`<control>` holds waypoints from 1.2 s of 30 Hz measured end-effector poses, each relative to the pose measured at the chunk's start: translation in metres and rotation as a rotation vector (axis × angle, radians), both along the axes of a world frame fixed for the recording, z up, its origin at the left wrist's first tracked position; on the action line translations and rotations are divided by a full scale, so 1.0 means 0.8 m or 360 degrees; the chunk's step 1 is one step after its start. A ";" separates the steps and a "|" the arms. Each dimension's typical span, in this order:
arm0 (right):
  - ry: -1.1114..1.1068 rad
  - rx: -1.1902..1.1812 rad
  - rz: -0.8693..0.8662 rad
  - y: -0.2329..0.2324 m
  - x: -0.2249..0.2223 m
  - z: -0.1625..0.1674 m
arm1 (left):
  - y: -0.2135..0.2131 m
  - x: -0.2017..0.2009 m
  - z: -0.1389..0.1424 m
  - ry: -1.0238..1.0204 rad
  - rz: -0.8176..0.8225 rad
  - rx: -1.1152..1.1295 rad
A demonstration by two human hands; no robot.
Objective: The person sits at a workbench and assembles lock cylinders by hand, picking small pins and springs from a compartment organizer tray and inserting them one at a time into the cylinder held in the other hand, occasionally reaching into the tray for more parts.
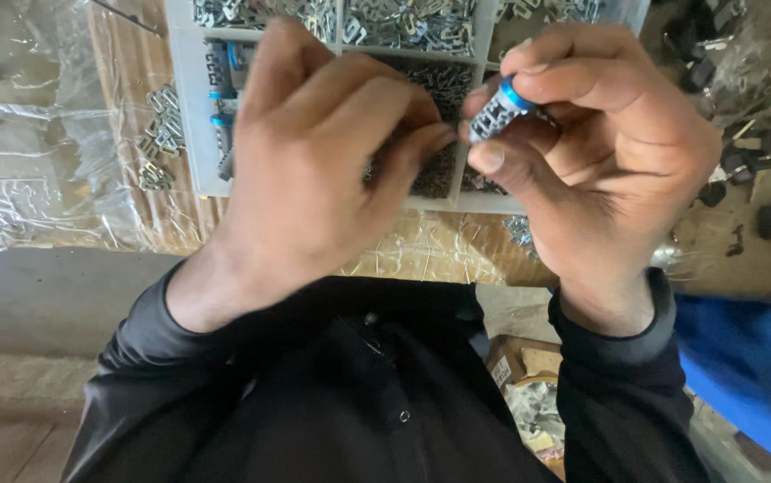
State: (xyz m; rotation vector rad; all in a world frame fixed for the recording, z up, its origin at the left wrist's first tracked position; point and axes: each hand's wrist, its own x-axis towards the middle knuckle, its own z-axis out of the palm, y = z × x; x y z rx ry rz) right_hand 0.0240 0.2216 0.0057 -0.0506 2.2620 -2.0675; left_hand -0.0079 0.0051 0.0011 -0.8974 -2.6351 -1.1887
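Observation:
My right hand (pixel 604 152) pinches a small metal cylinder with a blue ring (pixel 500 109), held up over the table edge. My left hand (pixel 318 156) has its fingertips pressed together right beside that cylinder, almost touching its end; whether a tiny part sits between those fingers is hidden. Both hands hover above a white compartment tray (pixel 187 125) whose middle cell holds many tiny dark metal pieces (pixel 443 85). Other cells hold several flat silver metal parts (pixel 403 22) and blue-ringed cylinders (pixel 222 94).
Loose silver parts (pixel 160 134) lie on the plastic-covered table (pixel 54 152) left of the tray. Black-headed keys (pixel 761 170) are scattered at the right. A blue cloth (pixel 752 367) and an open cardboard box (pixel 528 385) sit below the table edge.

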 end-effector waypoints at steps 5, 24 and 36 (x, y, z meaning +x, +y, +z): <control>0.0122 -0.0024 0.0045 0.002 0.004 -0.010 | -0.005 -0.006 0.007 -0.0173 -0.0071 0.0331; 0.0697 0.0403 0.0297 -0.001 -0.006 -0.013 | -0.019 0.008 -0.016 -0.0225 -0.0129 0.0374; 0.0553 -0.0690 -0.0246 0.050 0.121 -0.013 | 0.060 -0.022 0.111 0.0501 -0.0840 -0.0598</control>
